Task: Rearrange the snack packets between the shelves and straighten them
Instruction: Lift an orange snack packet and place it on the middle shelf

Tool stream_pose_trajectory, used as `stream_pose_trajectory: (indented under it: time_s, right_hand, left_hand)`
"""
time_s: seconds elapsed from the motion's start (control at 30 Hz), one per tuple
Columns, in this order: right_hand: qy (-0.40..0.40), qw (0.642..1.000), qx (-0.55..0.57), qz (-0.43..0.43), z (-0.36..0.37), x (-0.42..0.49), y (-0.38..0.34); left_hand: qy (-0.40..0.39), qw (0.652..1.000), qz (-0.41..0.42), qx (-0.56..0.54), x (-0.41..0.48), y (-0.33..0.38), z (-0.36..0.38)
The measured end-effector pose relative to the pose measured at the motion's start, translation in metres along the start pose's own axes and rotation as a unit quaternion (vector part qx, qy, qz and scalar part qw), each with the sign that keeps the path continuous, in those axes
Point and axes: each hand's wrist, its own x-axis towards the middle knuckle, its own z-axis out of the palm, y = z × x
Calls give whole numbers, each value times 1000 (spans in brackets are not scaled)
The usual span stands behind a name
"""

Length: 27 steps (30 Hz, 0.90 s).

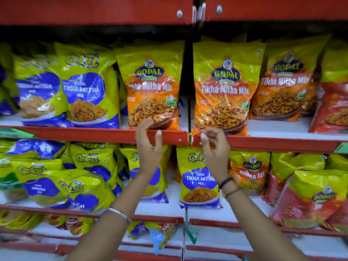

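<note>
Two orange-and-yellow Gopal Tikha Mitha Mix packets stand upright on the upper shelf, one left of the divider point(152, 87) and one right of it point(225, 89). My left hand point(148, 146) is raised just below the left packet, fingers apart, holding nothing. Fingers loosely curled and empty, my right hand point(214, 147) hovers just below the right packet's bottom edge. Both hands are in front of the red shelf lip point(94, 133). A yellow-and-blue Gokul Tikha Mitha Mix packet point(199, 181) stands on the shelf below, behind my right wrist.
Blue-and-yellow Gokul packets point(88, 87) fill the upper shelf's left side and lean untidily on the lower left point(56, 181). Red packets point(333, 108) stand at the right. A Gopal Nolon Sev packet point(250, 172) stands lower right. More packets lie on the bottom shelf point(162, 234).
</note>
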Motion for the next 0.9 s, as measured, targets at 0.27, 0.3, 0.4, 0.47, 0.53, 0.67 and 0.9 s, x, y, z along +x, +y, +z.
stream_pose_trajectory:
  time_s: [0.27,0.3,0.4,0.47,0.53,0.67,0.9]
  right_hand:
    - [-222,967,-97,78,73,84,-31]
    - [-236,961,-117,81,78,87,-28]
    - [-197,969,-124,78,85,86,-15]
    - [-154,981,-72,89,85,78,-14]
    - [-116,989,-13,94,81,66,-19]
    - [-63,992,61,96,63,51,-32]
    - [10,989,116,91,-2,36,-54]
  left_hand:
    - [-119,974,-191,34,101,-22,-44]
    - [-145,970,-192,21,103,-25,-48]
    - [-174,967,-188,-16,105,-32,-58]
    - [-177,966,-181,-58,103,-30,-62]
    - [-176,965,-172,-89,98,-26,-64]
    - [-145,968,-148,-139,81,-10,-62]
    - [-109,970,-135,-171,38,54,-40]
